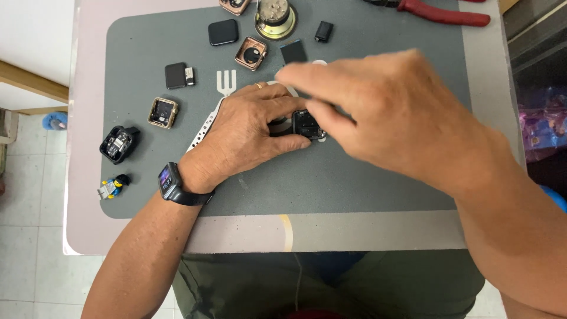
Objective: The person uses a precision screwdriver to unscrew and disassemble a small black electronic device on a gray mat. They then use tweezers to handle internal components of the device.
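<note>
Grey mat (pixel 366 183), hands over watch case (pixel 308 124)

Left hand (pixel 248 133) pins opened watch case (pixel 308 124) on grey mat (pixel 366 177); right hand (pixel 390 112) above.

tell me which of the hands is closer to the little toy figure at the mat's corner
Left. The left hand lies mid-mat, up and right of the toy figure; the right hand is farther right, beyond it.

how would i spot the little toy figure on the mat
Start at the grey mat that covers the table and go to its near left corner, left of the wrist with the dark watch. The toy figure lies there below an open black watch case. It alone has a tiny body in blue.
</note>
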